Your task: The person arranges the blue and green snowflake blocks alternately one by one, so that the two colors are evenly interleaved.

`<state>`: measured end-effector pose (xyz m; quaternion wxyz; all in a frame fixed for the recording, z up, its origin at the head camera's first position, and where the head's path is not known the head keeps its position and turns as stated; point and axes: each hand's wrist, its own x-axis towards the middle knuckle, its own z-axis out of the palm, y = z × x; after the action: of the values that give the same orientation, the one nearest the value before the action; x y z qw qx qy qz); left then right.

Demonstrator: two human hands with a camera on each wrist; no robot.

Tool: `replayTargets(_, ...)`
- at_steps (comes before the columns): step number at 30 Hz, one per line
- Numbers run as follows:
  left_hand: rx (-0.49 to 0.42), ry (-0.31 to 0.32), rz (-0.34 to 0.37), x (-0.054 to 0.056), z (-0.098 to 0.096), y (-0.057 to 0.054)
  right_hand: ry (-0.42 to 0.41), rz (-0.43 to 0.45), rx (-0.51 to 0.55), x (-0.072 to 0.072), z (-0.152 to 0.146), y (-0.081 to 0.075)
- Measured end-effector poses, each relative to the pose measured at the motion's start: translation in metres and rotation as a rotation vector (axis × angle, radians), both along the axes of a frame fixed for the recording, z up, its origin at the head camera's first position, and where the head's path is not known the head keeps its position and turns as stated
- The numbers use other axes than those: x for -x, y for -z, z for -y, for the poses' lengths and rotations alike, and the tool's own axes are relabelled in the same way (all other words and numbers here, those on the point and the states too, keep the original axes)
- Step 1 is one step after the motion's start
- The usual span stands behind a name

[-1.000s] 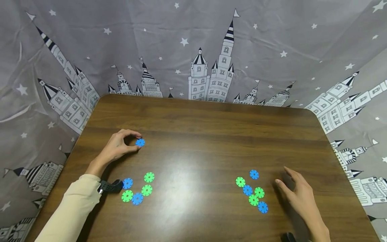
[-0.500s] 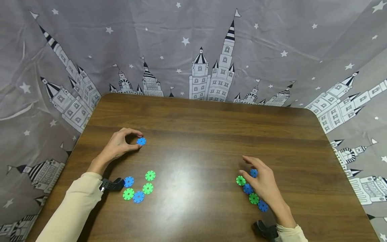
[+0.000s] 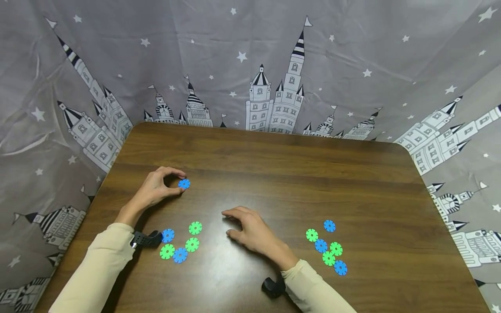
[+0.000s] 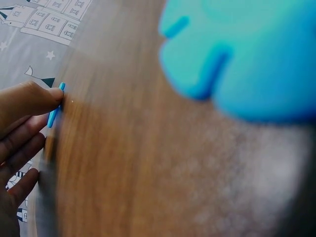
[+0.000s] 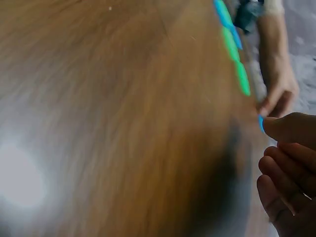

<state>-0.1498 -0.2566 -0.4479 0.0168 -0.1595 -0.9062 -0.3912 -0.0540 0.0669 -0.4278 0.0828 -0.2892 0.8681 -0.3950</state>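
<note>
At the left, the left hand [image 3: 153, 187] pinches a blue disc [image 3: 184, 184] between thumb and fingers above the counter [image 3: 266, 161], its place almost unchanged. Nearer the person lies the left group of discs [image 3: 180, 255], three green and two blue. The right hand [image 3: 254, 230] has swept leftward past the right group of discs [image 3: 328, 258], its fingers parted and holding nothing. That group's six discs remain, so the pass apparently took none; it brings both hands closer around the pinched disc.
</note>
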Motion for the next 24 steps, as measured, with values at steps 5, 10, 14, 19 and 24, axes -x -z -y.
replayTargets(5, -0.006, 0.000, 0.007, 0.002, 0.001, 0.000, -0.069, -0.005, -0.071, 0.005, 0.030, 0.005)
replayTargets(10, -0.004, 0.004, 0.024, 0.002, 0.002, 0.001, -0.132, -0.034, -0.133, 0.010, 0.050, 0.008)
replayTargets(14, -0.005, 0.003, 0.033, 0.001, 0.001, 0.001, -0.174, -0.064, -0.157, 0.014, 0.057, 0.009)
replayTargets(19, -0.008, 0.006, 0.030, 0.000, 0.001, 0.000, -0.231, -0.090, -0.163, 0.017, 0.060, 0.009)
replayTargets(24, -0.018, 0.006, 0.032, 0.000, 0.001, -0.001, -0.282, -0.115, -0.179, 0.017, 0.063, 0.008)
